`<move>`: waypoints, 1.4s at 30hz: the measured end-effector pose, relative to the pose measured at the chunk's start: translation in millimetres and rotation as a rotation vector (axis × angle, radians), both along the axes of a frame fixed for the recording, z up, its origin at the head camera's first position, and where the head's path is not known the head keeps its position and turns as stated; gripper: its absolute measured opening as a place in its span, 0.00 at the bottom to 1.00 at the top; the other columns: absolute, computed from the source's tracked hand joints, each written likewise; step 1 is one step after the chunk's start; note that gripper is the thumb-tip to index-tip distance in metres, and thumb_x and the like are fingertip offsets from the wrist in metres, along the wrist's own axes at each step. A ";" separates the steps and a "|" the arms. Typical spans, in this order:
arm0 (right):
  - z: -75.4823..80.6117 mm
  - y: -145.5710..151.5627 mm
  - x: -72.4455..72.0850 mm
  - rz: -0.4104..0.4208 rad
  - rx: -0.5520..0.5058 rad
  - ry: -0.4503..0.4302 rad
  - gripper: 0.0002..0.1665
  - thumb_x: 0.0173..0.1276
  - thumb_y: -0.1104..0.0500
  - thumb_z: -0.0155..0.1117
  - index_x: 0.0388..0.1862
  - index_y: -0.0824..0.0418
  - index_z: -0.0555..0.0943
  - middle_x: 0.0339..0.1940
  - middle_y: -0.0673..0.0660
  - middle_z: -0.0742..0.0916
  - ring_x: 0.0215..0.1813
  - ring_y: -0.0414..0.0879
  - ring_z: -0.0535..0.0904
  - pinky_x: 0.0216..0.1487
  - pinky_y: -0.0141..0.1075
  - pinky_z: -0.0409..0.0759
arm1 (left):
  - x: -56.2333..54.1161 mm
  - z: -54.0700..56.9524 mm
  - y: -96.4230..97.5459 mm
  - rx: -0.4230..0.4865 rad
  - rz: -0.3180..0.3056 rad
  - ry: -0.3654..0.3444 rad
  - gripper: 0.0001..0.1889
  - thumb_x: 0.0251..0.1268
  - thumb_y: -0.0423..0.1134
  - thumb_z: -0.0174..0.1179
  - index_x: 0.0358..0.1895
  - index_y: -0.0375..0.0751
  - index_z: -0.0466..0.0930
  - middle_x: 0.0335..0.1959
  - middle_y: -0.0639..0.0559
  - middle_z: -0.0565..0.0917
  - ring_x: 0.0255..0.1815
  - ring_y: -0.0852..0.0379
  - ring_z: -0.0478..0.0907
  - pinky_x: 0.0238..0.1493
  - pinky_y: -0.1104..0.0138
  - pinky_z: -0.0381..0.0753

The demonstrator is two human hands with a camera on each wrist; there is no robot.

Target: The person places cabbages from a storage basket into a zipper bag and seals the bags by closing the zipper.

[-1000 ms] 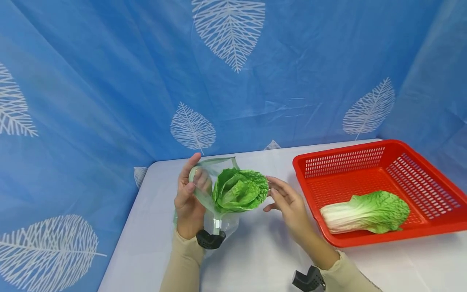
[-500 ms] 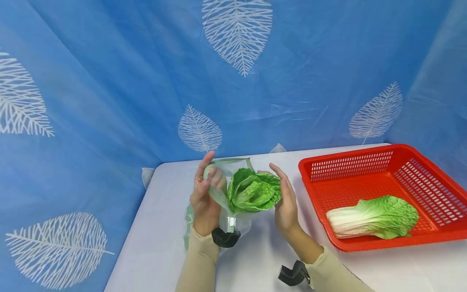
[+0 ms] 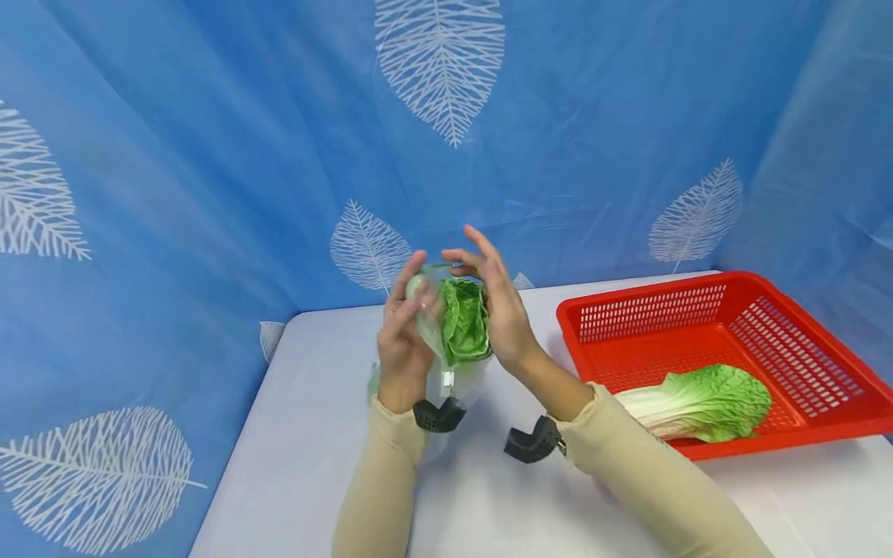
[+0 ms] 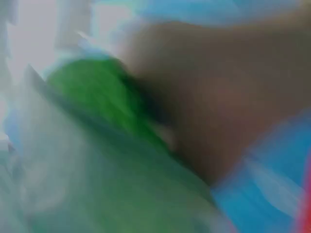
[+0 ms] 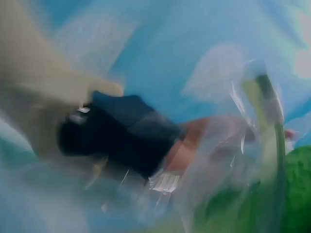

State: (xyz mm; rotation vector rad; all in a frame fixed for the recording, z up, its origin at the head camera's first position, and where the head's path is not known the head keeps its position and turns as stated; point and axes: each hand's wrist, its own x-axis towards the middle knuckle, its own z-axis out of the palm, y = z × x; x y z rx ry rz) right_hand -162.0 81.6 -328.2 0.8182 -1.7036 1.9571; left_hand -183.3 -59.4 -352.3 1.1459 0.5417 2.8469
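My left hand (image 3: 405,349) grips the rim of a clear plastic bag (image 4: 97,179) with a pale green edge. A leafy green cabbage (image 3: 465,329) sits in the bag's mouth, its crinkled leaves facing the head camera. On the cabbage's right side, my right hand (image 3: 505,314) lies against the leaves with its fingers extended up and over the bag's mouth. Both wrist views are badly blurred. The left one shows the bag's edge crossing in front of the cabbage, and the right one catches a bit of leaf at its lower right. The cabbage's lower part is hidden.
A red plastic basket (image 3: 568,322) with slotted walls stands on the right of the white table (image 3: 314,411). In it lies a napa cabbage (image 3: 718,399), its white stem partly behind my right sleeve. A blue curtain (image 3: 279,155) with white leaf prints hangs behind.
My right hand has moved up and left, pushing the cabbage left and deeper into the bag. Both hands are closer together and higher. The basket stays put.
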 end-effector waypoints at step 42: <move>-29.4 35.2 -8.8 -0.162 0.162 -0.003 0.25 0.69 0.73 0.67 0.64 0.63 0.83 0.38 0.60 0.86 0.39 0.44 0.79 0.43 0.29 0.80 | -22.0 -12.0 -62.5 0.193 -0.028 -0.032 0.27 0.74 0.23 0.54 0.74 0.26 0.63 0.40 0.42 0.75 0.36 0.52 0.74 0.39 0.65 0.80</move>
